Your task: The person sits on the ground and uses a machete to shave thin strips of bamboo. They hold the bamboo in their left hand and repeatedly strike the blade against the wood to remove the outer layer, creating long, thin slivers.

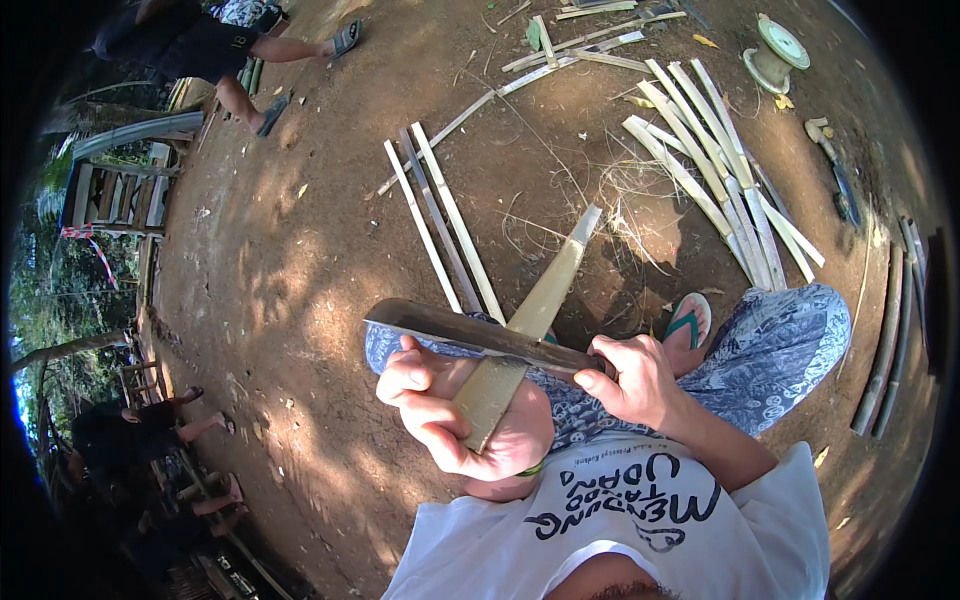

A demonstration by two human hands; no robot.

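Observation:
My left hand (425,405) is closed around the lower end of a pale, flat bamboo strip (550,290), whose far end tapers and points away from me. In my right hand (640,378) is the handle of a machete (440,325). Its broad dark blade lies crosswise over the strip, just beyond my left fingers, with the wide tip pointing left. Blade and strip appear to touch; the exact contact cannot be made out. Beneath them are my legs in blue patterned trousers (770,350), and a green-strapped sandal (688,325) is on one foot.
Three narrow strips (455,225) lie on the earth ahead, left of centre. A fan of split bamboo (720,170) lies ahead right, near a spool-shaped object (775,55) and a long tool (838,175). Dark poles (880,340) lie far right. Other people (205,45) are on the left.

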